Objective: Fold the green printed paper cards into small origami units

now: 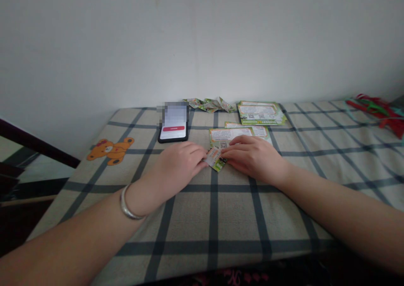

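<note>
Between my hands is a small folded piece of printed paper [215, 159], green and white with an orange patch. My left hand [181, 161], with a silver bangle at the wrist, pinches its left edge. From the right, my right hand [252, 157] has its fingers closed on the paper's other side; its thumb is mostly hidden. Just behind the hands lie flat printed leaflets [217, 134] with green borders, partly covered by my right hand.
A phone [173, 126] with a lit screen lies left of the leaflets. Crumpled or folded paper pieces [216, 104] rest by the wall, beside a leaflet stack [260, 112]. An orange bear cutout [111, 150] is at left, red and green ribbons [378, 111] at far right. A checked cloth [192, 218] covers the table.
</note>
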Available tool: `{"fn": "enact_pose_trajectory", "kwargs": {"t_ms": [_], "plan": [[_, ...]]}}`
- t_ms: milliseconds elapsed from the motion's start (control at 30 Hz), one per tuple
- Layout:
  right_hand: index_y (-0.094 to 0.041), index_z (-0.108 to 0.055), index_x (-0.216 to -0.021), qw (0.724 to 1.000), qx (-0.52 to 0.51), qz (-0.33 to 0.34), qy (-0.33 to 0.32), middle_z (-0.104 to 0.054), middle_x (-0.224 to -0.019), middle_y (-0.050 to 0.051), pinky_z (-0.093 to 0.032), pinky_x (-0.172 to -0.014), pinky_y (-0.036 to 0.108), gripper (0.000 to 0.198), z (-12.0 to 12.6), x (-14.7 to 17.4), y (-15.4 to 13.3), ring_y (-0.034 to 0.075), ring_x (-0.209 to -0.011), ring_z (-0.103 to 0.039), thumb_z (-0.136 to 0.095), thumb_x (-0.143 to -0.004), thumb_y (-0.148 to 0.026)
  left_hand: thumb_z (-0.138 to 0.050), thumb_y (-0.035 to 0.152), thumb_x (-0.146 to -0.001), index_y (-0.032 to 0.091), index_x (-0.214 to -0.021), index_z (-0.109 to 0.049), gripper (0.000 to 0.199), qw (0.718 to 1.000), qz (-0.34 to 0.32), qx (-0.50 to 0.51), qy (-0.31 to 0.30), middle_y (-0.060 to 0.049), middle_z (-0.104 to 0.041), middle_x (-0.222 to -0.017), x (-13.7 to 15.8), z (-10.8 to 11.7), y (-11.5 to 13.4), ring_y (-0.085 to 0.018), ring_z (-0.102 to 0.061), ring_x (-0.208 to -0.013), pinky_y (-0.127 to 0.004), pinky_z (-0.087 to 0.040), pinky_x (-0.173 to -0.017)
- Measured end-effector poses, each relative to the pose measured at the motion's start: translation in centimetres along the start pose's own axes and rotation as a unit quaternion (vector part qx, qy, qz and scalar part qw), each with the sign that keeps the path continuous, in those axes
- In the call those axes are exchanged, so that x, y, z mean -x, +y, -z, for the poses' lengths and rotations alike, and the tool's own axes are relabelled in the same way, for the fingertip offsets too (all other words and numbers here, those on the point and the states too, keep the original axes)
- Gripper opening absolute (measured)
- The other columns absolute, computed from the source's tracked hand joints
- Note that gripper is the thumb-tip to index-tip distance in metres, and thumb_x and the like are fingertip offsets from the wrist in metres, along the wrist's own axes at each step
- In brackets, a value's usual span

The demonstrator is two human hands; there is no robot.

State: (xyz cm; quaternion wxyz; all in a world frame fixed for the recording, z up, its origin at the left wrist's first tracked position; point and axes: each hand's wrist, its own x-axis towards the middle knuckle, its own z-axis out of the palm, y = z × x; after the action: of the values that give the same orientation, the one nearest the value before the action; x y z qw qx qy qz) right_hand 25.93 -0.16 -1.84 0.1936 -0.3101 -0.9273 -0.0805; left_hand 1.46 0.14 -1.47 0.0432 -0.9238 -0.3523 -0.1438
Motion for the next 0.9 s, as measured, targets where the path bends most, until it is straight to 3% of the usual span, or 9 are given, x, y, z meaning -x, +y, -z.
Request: {"fn": "enact_pose_trajectory", "kwargs": {"t_ms": [167,900], "plan": [[-0.021,-0.072,-0.106,1.000,0.018,-0.007,0.000,-0.074,-0.098,0.005,-0.049,-0.079,0.035,0.026,-0.01,-0.05,-0.10,0.023,-0.095,-0.060,-0.049,-0.096,-0.028,-0.063,0.026,-0.088,0.016,-0.096,-0.067,0.014,0.999,0.015,0.036,0.003,-0.006,-0.069,-0.097,0.05,-0.22,-0.23,-0.021,-0.063,-0.093,-0.035,-0.051,-0.083],[-0.021,-0.073,-0.097,0.999,-0.046,0.013,0.007,-0.074,-0.094,0.002,-0.045,-0.083,0.034,0.020,0.01,0.37,0.33,0.021,-0.093,-0.058,-0.055,-0.092,-0.030,-0.068,0.026,-0.085,0.017,-0.087,-0.071,0.010,0.993,-0.052,0.086,0.054,-0.002,-0.072,-0.088,-0.04,-0.31,-0.31,-0.018,-0.066,-0.083,-0.032,-0.052,-0.077]]}}
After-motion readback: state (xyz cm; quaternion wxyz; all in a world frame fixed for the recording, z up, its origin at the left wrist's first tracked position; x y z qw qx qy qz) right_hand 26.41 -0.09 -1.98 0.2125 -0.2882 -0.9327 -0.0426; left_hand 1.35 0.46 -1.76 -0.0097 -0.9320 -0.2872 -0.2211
